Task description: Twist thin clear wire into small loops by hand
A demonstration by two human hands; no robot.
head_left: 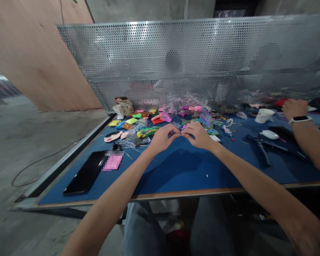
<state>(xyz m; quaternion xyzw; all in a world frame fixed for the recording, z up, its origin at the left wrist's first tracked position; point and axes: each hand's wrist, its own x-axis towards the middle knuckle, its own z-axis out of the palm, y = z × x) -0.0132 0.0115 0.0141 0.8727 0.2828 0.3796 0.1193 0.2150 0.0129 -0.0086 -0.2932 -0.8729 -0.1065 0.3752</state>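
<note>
L hand & R hand pinched, tips nearly meeting over worktop, can't tell if gripping anything; patterned pack just beside L hand, flat face piece farther L looks done, amt left unclear.

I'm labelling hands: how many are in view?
3. The left hand and right hand are close together at centre; another person's hand is at far right. That person's other one may be hidden.

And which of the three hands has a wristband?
The co-worker's hand at far right, with a dark-faced wristband; the person's left hand and right hand wear none.
</note>
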